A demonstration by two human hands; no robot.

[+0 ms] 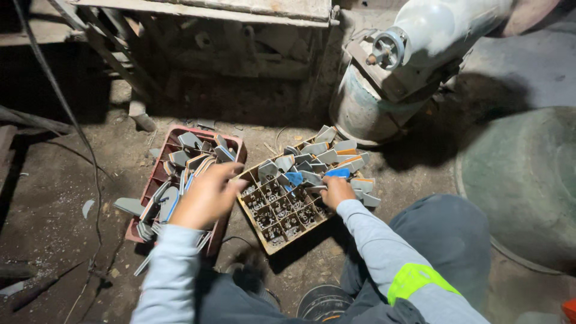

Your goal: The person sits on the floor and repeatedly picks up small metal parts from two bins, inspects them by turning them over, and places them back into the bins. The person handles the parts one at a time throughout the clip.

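Reaching into crates | left hand [207, 195] grip unclear | right hand [336, 191] pinching grey piece [316, 189], lying crosswise

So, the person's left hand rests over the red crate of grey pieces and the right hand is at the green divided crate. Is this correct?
Not quite: the divided crate by the right hand is yellowish tan, not green. The head view shows this. The rest holds: the left hand is over the red crate of grey pieces.

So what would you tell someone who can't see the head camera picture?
A person's left hand and right hand reach into a yellow divided crate of grey wedge-shaped pieces on a dirt floor. A red crate sits beside it.
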